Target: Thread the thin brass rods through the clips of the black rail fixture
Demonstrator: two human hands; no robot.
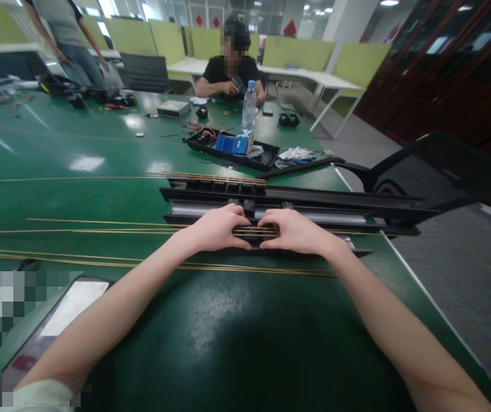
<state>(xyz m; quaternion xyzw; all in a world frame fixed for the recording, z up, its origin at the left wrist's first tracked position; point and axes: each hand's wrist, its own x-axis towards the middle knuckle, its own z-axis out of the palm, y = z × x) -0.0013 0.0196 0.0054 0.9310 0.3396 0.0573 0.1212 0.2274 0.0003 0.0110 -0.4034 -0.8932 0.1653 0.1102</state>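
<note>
My left hand (222,229) and my right hand (297,230) face each other near the middle, thumbs toward me and fingers curled over the far side. Both are closed around a bundle of thin brass-coloured rods (254,232), lying over a black part largely hidden by my fingers. The rods run out to the left past my left wrist. Just behind my hands lie long black rails (314,197) with silvery strips and small dark blocks (249,207). More thin rods (228,268) lie on the green table, nearer to me.
Behind the rails, a black tray (266,159) holds a blue item, near a water bottle (249,109) and gloves (295,157). A chair (443,166) stands at right. One person sits opposite; another stands at far left. A dark flat device (74,306) lies by my left forearm.
</note>
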